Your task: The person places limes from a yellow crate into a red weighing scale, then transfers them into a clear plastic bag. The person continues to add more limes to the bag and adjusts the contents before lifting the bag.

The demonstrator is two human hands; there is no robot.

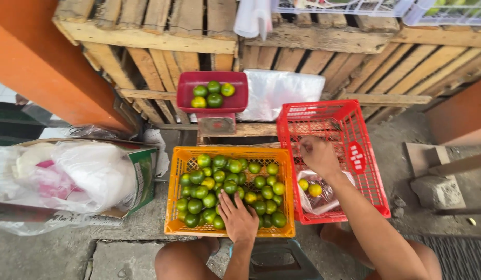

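Note:
My left hand (237, 218) lies flat, fingers spread, on the green and yellow citrus fruits (227, 186) in the orange crate (174, 176). Over the red crate (354, 129) hovers my right hand (318, 154), its fingers curled; whether they hold anything I cannot tell. Just below that hand, inside the red crate, a clear plastic bag (323, 199) holds two yellowish fruits (309, 187). Behind the orange crate a red scale pan (188, 101) carries several more fruits (213, 94).
Wooden pallets (162, 39) stand along the back, with clear plastic sheets (282, 91) resting on them. To the left sits a cardboard box (144, 173) stuffed with plastic bags. Concrete lumps (435, 189) lie at the right. My knees are at the bottom edge.

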